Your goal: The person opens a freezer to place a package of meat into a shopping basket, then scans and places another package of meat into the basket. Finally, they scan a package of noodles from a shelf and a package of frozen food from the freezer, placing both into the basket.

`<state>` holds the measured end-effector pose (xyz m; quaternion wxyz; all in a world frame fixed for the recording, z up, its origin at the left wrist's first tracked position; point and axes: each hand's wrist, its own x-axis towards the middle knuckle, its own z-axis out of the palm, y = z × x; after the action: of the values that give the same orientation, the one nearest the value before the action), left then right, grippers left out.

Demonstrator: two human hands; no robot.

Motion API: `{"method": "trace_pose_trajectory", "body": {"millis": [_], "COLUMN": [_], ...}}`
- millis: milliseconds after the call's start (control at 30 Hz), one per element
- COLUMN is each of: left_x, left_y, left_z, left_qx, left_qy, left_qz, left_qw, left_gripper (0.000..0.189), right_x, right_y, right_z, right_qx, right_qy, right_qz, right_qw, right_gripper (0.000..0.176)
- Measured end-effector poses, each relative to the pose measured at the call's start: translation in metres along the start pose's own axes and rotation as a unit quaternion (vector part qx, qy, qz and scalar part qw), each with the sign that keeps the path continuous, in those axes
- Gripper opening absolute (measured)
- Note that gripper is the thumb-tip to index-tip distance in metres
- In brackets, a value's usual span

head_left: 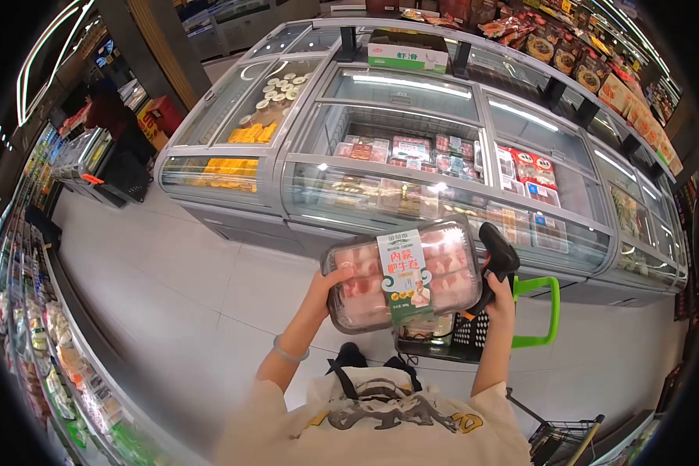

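A clear-lidded tray of rolled meat slices [357, 299] with a white and green label is held up in front of me, slightly tilted. My left hand [326, 289] grips its left end, thumb on top. At the tray's right end, my right hand [499, 299] is closed around a black handheld barcode scanner [501, 252] with an orange part showing. Whether the right fingers also support the tray is hidden. Below the tray is a dark shopping basket [471, 332] with packages in it and a green handle [551, 311].
A long glass-topped freezer [311, 186] with packed meat and other goods stands ahead. Refrigerated shelves [62, 349] run along the left. A person [120, 120] stands by a dark cart [93, 167] at the far left. Another cart [563, 435] is at the lower right.
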<state>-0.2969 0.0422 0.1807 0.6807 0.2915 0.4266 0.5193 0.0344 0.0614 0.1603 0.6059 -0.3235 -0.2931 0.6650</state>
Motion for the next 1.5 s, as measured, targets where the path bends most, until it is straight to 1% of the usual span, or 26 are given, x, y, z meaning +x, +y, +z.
{"method": "trace_pose_trajectory", "body": {"millis": [67,100,167,200,267,300,400,433,533,567,667,767,833,933,1000,1033,1067,1100,1133,1167,1200,1300,1367,1400,1467,1500], "left_x": [0.012,0.016,0.026,0.03,0.037,0.041,0.054,0.059,0.079,0.091,0.139,0.21,0.265,0.355,0.417,0.445,0.471,0.495,0.514,0.527,0.54,0.582,0.602,0.613,0.638,0.651], "left_y": [0.011,0.019,0.024,0.028,0.029,0.028,0.022,0.02,0.013,0.014,0.034,0.061,0.076,0.089,0.095,0.095,0.09,0.082,0.078,0.079,0.074,0.046,0.029,0.021,0.002,-0.008], "left_z": [-0.018,-0.027,-0.036,-0.042,-0.046,-0.048,-0.06,-0.068,-0.074,-0.075,-0.058,-0.034,-0.014,0.008,0.018,0.021,0.021,0.02,0.022,0.028,0.025,0.011,0.005,-0.001,-0.013,-0.019], "left_qx": [-0.042,-0.045,-0.041,-0.035,-0.028,-0.025,-0.034,-0.039,-0.043,-0.036,-0.006,0.004,0.022,0.022,0.031,0.036,0.024,0.012,0.002,0.014,0.014,0.012,0.011,0.007,-0.003,0.004], "left_qy": [-0.025,-0.053,-0.032,-0.022,-0.014,-0.012,-0.034,-0.013,-0.023,-0.013,0.015,0.007,-0.023,-0.05,-0.066,-0.074,-0.062,-0.049,-0.037,-0.063,-0.061,-0.05,-0.033,-0.039,-0.051,-0.052], "left_qz": [-0.003,-0.023,-0.068,-0.093,-0.092,-0.094,-0.121,-0.153,-0.105,-0.104,-0.046,-0.053,-0.05,-0.06,-0.087,-0.099,-0.114,-0.131,-0.148,-0.147,-0.159,-0.203,-0.238,-0.254,-0.283,-0.291], "left_qw": [0.999,0.997,0.996,0.995,0.995,0.995,0.991,0.987,0.993,0.994,0.999,0.999,0.998,0.997,0.994,0.992,0.991,0.99,0.988,0.987,0.985,0.978,0.971,0.966,0.958,0.955], "left_gripper": [0.041,0.041,0.04,0.04,0.039,0.039,0.039,0.042,0.043,0.047,0.052,0.055,0.053,0.048,0.05,0.05,0.045,0.04,0.035,0.03,0.028,0.022,0.019,0.02,0.024,0.023], "right_x": [0.002,0.003,0.005,0.006,0.005,0.007,0.007,0.011,0.037,0.051,0.107,0.168,0.21,0.284,0.338,0.366,0.392,0.42,0.441,0.465,0.485,0.519,0.535,0.546,0.565,0.573], "right_y": [0.005,0.009,0.017,0.018,0.02,0.027,0.036,0.042,0.06,0.063,0.062,0.035,0.01,-0.027,-0.056,-0.065,-0.072,-0.07,-0.066,-0.059,-0.048,-0.017,0.006,0.02,0.042,0.046], "right_z": [0.026,0.033,0.042,0.05,0.065,0.055,0.06,0.061,0.049,0.047,0.037,0.03,0.025,0.005,-0.005,-0.006,-0.007,-0.019,-0.025,-0.04,-0.057,-0.086,-0.106,-0.118,-0.14,-0.141], "right_qx": [-0.052,-0.079,-0.127,-0.122,-0.105,-0.116,-0.103,-0.089,-0.077,-0.067,-0.051,-0.064,-0.092,-0.197,-0.229,-0.219,-0.208,-0.197,-0.185,-0.202,-0.216,-0.173,-0.162,-0.154,-0.139,-0.141], "right_qy": [-0.01,0.01,0.052,0.054,0.064,0.086,0.118,0.125,0.153,0.146,0.154,0.152,0.151,0.093,0.034,0.001,-0.032,-0.054,-0.03,-0.039,-0.047,-0.018,0.032,0.055,0.099,0.119], "right_qz": [0.013,0.015,0.02,0.02,0.021,0.028,0.029,0.015,0.035,0.032,0.038,0.046,0.051,0.072,0.152,0.152,0.151,0.172,0.197,0.219,0.241,0.325,0.354,0.36,0.402,0.428], "right_qw": [0.999,0.997,0.99,0.991,0.992,0.989,0.987,0.988,0.985,0.986,0.986,0.985,0.983,0.973,0.961,0.964,0.966,0.964,0.962,0.954,0.945,0.93,0.92,0.918,0.9,0.885], "right_gripper": [0.054,0.054,0.054,0.053,0.051,0.051,0.052,0.053,0.057,0.055,0.049,0.049,0.048,0.048,0.049,0.049,0.049,0.047,0.045,0.043,0.041,0.035,0.027,0.024,0.022,0.018]}}
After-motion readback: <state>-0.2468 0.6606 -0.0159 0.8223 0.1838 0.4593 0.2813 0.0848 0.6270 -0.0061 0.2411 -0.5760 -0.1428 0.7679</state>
